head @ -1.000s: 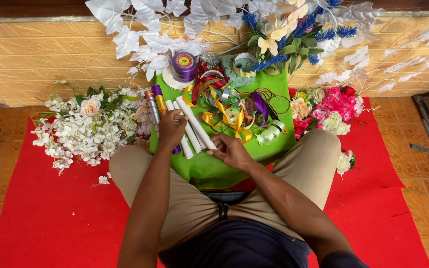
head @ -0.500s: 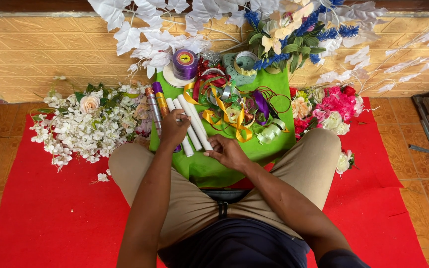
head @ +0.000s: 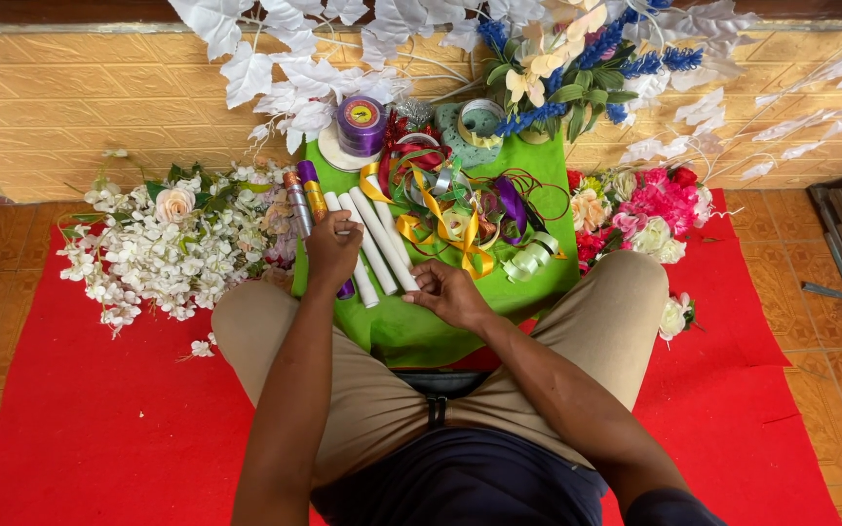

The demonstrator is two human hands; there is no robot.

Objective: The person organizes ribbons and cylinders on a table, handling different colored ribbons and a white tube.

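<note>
1. White rolls (head: 374,245): several slim tubes lying side by side on green cloth (head: 538,282), slanting from 11 o'clock down to 5 o'clock, at frame centre-left.
2. Left hand (head: 331,251): laid over the upper-left rolls, fingers curled down upon them; grasp or mere touch, cannot tell.
3. Right hand (head: 450,292): at 4 o'clock of the rolls, just beside their lower ends, fingers bent inward and narrow; contents, if any, hidden.
4. Purple tube (head: 308,173), gold tube (head: 316,200) and silver tube (head: 298,205): close together at 10 o'clock of the left hand, at the cloth's left edge.
5. Loose ribbons (head: 445,200): tangle of yellow, red, green and purple loops at 1 o'clock of the rolls, on the cloth.
6. Purple ribbon spool (head: 361,125): at 12 o'clock of the rolls, resting on a white disc (head: 331,156).
7. Teal tape ring (head: 479,122): at 3 o'clock of the spool, near the cloth's far edge.
8. White blossom sprays (head: 163,253): heaped at 9 o'clock of the cloth, one cream rose (head: 175,205) among them.
9. Pink and red flowers (head: 650,209): bunch at 3 o'clock of the cloth, beside the right knee.
10. White fabric leaves (head: 285,58) and blue flower stems (head: 626,54): along 12 o'clock, against yellow brick wall (head: 51,107).
11. Red mat (head: 90,419): underneath everything, spread on tiled floor (head: 840,390).
</note>
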